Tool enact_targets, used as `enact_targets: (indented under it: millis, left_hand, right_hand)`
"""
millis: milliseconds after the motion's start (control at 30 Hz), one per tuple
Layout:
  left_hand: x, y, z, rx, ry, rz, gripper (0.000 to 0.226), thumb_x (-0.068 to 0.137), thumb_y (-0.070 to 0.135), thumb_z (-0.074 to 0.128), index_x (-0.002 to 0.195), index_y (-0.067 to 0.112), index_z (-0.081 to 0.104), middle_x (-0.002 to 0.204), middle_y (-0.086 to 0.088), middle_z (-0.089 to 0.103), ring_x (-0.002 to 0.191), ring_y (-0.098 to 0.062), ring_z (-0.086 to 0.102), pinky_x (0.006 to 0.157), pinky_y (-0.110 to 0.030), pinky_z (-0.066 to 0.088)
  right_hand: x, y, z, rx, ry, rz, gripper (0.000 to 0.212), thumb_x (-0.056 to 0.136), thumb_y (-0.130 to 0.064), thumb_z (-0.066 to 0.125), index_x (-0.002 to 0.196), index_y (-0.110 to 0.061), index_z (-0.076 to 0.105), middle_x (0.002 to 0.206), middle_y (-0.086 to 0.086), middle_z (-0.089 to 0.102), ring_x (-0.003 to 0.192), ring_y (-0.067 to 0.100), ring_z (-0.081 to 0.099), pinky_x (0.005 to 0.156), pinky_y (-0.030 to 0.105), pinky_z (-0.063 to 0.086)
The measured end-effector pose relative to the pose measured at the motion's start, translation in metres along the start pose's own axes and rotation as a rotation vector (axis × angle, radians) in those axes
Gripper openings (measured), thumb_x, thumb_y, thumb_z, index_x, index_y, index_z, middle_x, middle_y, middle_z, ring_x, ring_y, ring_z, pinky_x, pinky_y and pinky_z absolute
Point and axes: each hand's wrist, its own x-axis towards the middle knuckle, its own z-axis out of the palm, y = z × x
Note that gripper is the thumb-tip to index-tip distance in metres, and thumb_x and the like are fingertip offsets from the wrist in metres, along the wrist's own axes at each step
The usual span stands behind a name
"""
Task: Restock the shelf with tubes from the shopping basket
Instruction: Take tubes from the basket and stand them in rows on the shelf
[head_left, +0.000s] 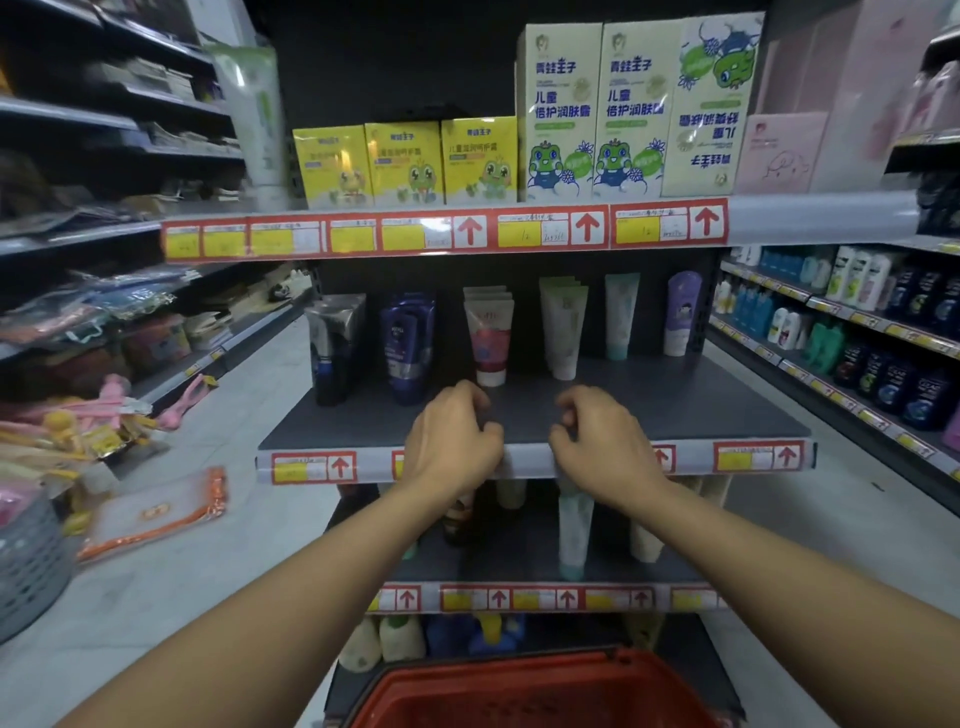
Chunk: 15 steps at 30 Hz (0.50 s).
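On the middle shelf (675, 410), running from your left, tubes stand cap-down in rows near the back: a silver-and-black tube (332, 348), a dark blue tube (406, 348), a pink-and-white tube (489, 338), a pale green tube (563, 330), a mint tube (621, 314) and a lilac tube (683, 312). The front half of the shelf board is bare.

Your left hand (452, 441) hangs over the front edge just below the pink-and-white tube, fingers loosely curled, holding nothing. Your right hand (597, 441) sits just beside it, apart from it, fingers likewise curled inward with nothing visible between them.

The red shopping basket (540, 691) sits at the bottom edge of view, below both forearms; its contents cannot be made out.

Above, yellow boxes (405, 163) and taller cream boxes (602, 109) stand along the top shelf.
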Motion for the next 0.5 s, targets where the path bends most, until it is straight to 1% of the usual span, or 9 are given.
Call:
enact_targets:
  millis: [67, 133, 167, 300, 367, 433, 500]
  left_hand:
    - [-0.016, -0.007, -0.003, 0.003, 0.000, 0.008, 0.017, 0.090, 0.026, 0.066, 0.105, 0.029, 0.057, 0.107, 0.008, 0.063, 0.089, -0.012, 0.054, 0.070, -0.027, 0.040]
    - [-0.031, -0.015, -0.002, 0.023, 0.001, 0.011, 0.013, 0.091, 0.027, 0.066, 0.100, 0.030, 0.057, 0.101, 0.009, 0.063, 0.087, -0.011, 0.056, 0.062, -0.024, 0.036]
    - [-0.038, -0.020, -0.001, 0.036, 0.004, 0.009, 0.012, 0.091, 0.028, 0.065, 0.099, 0.030, 0.057, 0.100, 0.009, 0.063, 0.087, -0.012, 0.057, 0.060, -0.025, 0.036]
    - [-0.068, -0.044, 0.010, 0.073, -0.036, -0.038, 0.011, 0.088, 0.032, 0.065, 0.098, 0.033, 0.059, 0.098, 0.011, 0.065, 0.084, -0.014, 0.061, 0.066, -0.033, 0.047]
    - [-0.083, -0.056, 0.019, 0.081, -0.063, -0.057, 0.011, 0.087, 0.032, 0.063, 0.098, 0.033, 0.061, 0.097, 0.011, 0.066, 0.085, -0.017, 0.064, 0.069, -0.035, 0.051]
    - [-0.100, -0.067, 0.030, 0.101, -0.097, -0.064, 0.015, 0.087, 0.031, 0.061, 0.102, 0.031, 0.063, 0.099, 0.009, 0.068, 0.089, -0.020, 0.065, 0.070, -0.034, 0.049]
    - [-0.115, -0.078, 0.042, 0.110, -0.148, -0.075, 0.017, 0.088, 0.030, 0.060, 0.105, 0.031, 0.064, 0.100, 0.008, 0.070, 0.092, -0.022, 0.066, 0.069, -0.031, 0.043]
  right_hand:
    - [-0.016, -0.010, 0.003, 0.001, 0.023, -0.022, 0.029, 0.093, -0.027, 0.062, 0.120, -0.018, 0.063, 0.107, -0.002, 0.062, 0.097, 0.020, 0.063, 0.083, 0.040, 0.055]
    - [-0.032, -0.016, 0.009, 0.004, 0.054, -0.053, 0.024, 0.092, -0.025, 0.061, 0.115, -0.019, 0.065, 0.106, -0.002, 0.062, 0.096, 0.018, 0.063, 0.081, 0.040, 0.056]
    - [-0.040, -0.019, 0.013, 0.000, 0.056, -0.070, 0.022, 0.092, -0.024, 0.061, 0.114, -0.019, 0.065, 0.106, -0.003, 0.062, 0.095, 0.017, 0.063, 0.079, 0.039, 0.056]
    - [-0.073, -0.020, 0.038, 0.008, -0.039, -0.089, 0.016, 0.091, -0.028, 0.062, 0.106, -0.024, 0.063, 0.096, -0.008, 0.059, 0.088, 0.014, 0.061, 0.074, 0.040, 0.057]
    - [-0.091, -0.017, 0.054, 0.031, -0.085, -0.057, 0.018, 0.092, -0.030, 0.062, 0.109, -0.026, 0.063, 0.096, -0.010, 0.058, 0.088, 0.013, 0.061, 0.075, 0.037, 0.055]
    - [-0.108, -0.012, 0.072, 0.048, -0.130, -0.023, 0.019, 0.093, -0.029, 0.062, 0.111, -0.025, 0.063, 0.097, -0.010, 0.058, 0.089, 0.014, 0.061, 0.075, 0.036, 0.053]
    - [-0.127, -0.004, 0.092, 0.060, -0.171, 0.001, 0.016, 0.092, -0.025, 0.063, 0.108, -0.023, 0.065, 0.097, -0.007, 0.059, 0.089, 0.017, 0.063, 0.076, 0.038, 0.053]
